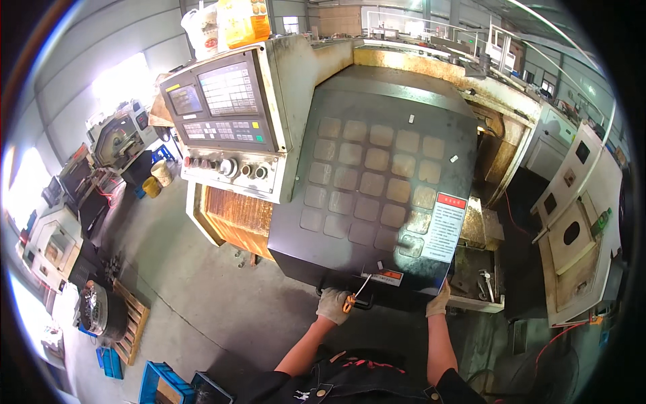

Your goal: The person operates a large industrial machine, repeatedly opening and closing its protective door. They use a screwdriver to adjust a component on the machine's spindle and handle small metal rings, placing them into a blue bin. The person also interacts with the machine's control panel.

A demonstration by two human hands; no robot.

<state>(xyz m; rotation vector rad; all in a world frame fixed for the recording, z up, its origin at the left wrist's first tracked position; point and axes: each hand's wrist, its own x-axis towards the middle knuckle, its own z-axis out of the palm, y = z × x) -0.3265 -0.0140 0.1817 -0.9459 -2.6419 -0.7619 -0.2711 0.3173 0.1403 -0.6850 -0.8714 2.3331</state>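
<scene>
- Workshop with a grey concrete floor (pixel 202 289); pale wall panels and bright windows behind.
- Dark machine door (pixel 353 156) directly before the person, at centre; window grid of 25 panes, five by five.
- Fingers of the left hand (pixel 332 307): curled closed on one orange-handled tool (pixel 348 304), its thin metal shaft pointing up and to the right. Same hand lies at the left part of one black bar handle (pixel 364 306) on the door's lower edge; whether it also grips the bar, cannot tell.
- Fingers of the right hand (pixel 437 303): at the door's lower right corner, touching its edge; tips partly hidden, so degree of curl cannot be told.
- Gloves: two, pale, one per hand.
- Pose: both forearms reach forward from the lower edge, hands well apart; left forearm slants to the right, right forearm nearly straight.
- On the door: two labels, one tall red-and-white label (pixel 447 227), one small orange-topped label (pixel 383 277).
- Left of the door: one control console (pixel 274 114), two screens; two bags on top, one white bag (pixel 200 30), one orange-yellow bag (pixel 243 23).
- Lower left: one wooden pallet (pixel 136 322).
</scene>
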